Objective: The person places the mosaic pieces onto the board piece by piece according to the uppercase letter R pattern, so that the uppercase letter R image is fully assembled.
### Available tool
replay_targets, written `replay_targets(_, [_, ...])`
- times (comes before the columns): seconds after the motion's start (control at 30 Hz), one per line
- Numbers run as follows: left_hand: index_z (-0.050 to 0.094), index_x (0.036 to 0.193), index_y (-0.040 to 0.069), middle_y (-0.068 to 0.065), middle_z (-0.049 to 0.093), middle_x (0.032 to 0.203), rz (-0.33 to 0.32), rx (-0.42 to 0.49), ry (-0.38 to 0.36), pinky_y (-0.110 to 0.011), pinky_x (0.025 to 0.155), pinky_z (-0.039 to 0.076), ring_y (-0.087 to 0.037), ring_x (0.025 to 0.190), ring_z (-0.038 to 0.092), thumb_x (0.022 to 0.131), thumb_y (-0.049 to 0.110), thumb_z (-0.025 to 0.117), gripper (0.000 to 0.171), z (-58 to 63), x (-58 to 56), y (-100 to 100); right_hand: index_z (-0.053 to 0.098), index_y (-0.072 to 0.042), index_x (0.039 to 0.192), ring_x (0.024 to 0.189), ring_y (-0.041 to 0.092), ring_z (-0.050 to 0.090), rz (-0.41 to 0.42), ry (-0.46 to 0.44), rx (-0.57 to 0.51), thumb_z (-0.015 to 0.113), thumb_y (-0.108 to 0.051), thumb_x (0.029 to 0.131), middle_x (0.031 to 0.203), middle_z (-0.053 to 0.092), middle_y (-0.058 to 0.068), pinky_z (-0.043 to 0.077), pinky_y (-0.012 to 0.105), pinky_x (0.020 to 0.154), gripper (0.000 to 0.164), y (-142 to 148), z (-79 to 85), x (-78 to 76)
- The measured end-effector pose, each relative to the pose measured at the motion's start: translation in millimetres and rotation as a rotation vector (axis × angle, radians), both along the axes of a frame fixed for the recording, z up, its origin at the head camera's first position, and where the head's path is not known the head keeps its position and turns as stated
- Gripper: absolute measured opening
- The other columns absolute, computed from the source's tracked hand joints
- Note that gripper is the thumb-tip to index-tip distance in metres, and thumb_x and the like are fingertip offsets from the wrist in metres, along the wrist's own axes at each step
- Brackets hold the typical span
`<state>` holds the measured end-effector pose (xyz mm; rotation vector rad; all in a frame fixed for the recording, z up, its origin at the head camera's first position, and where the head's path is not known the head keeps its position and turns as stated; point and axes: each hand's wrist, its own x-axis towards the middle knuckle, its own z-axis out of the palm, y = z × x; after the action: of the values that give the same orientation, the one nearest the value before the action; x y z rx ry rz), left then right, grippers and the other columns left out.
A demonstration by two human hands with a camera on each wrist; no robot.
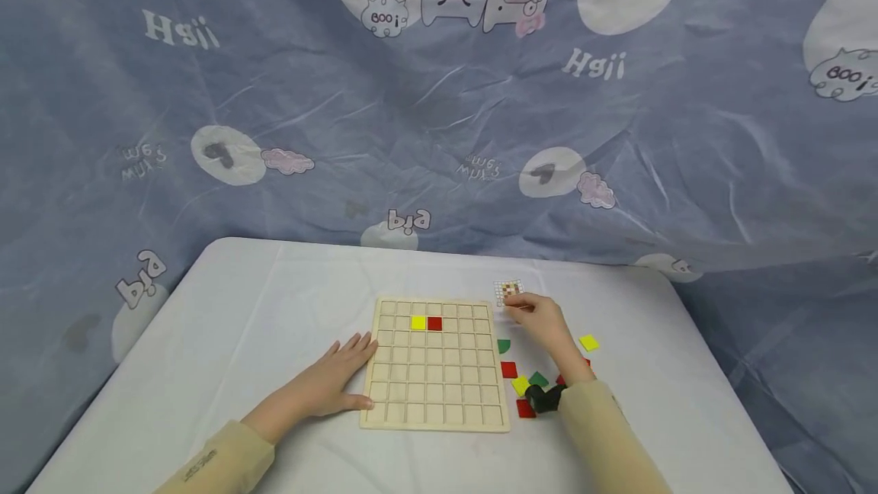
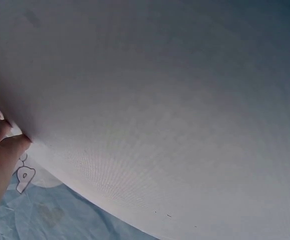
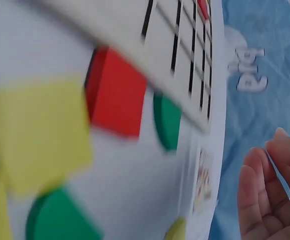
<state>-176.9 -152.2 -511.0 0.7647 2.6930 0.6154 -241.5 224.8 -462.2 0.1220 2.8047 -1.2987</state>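
A pale wooden grid board (image 1: 439, 372) lies on the white table, with one yellow square tile (image 1: 418, 322) and one red square tile (image 1: 435, 323) side by side in its second row. My left hand (image 1: 329, 381) lies spread at the board's left edge, fingertips and thumb against the rim. Beyond the board's upper right corner lies a small printed pattern card (image 1: 507, 290). My right hand (image 1: 540, 320) is over the card's lower edge, its fingertips overlapping it in the head view. In the right wrist view, thumb and fingers bend toward each other with nothing visible between them.
Right of the board lie several loose pieces: a red tile (image 1: 508, 370), a yellow tile (image 1: 520, 385), a green rounded piece (image 1: 504, 345) and, farther right, another yellow tile (image 1: 588, 342). The right forearm covers some. A patterned blue-grey cloth (image 1: 439, 120) hangs behind the table.
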Motion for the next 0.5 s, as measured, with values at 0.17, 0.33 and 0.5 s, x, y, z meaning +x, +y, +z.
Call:
replay_targets(0.17, [0.027, 0.155, 0.006, -0.016, 0.019, 0.164, 0.005, -0.004, 0.006, -0.060, 0.121, 0.016, -0.036, 0.152, 0.015, 0.083, 0.059, 0.067, 0.099, -2.7, 1.8, -1.2, 0.070, -0.004, 0.117, 0.087, 0.025, 0.063, -0.096, -0.034, 0.054, 0.065, -0.022, 0.095, 0.109, 0.070, 0.016, 0.055, 0.034, 0.072, 0.028, 36.9, -7.2, 5.2])
replay_targets(0.33, [0.027, 0.155, 0.006, -0.016, 0.019, 0.164, 0.009, 0.009, 0.003, -0.060, 0.121, 0.015, -0.036, 0.152, 0.016, 0.083, 0.058, 0.068, 0.098, -0.3, 2.1, 0.2, 0.068, -0.004, 0.117, 0.090, 0.026, 0.062, -0.166, -0.082, 0.080, 0.065, -0.025, 0.095, 0.110, 0.069, 0.017, 0.055, 0.036, 0.079, 0.031, 66.1, -16.9, 9.5])
replay_targets(0.5, [0.027, 0.155, 0.006, -0.016, 0.020, 0.163, 0.008, 0.003, 0.005, -0.060, 0.121, 0.016, -0.036, 0.152, 0.016, 0.083, 0.058, 0.068, 0.098, 1.3, 2.3, 0.7, 0.066, -0.004, 0.119, 0.092, 0.027, 0.062, -0.193, -0.121, 0.090, 0.066, -0.028, 0.093, 0.113, 0.068, 0.018, 0.055, 0.035, 0.079, 0.035, 82.2, -17.8, 15.3])
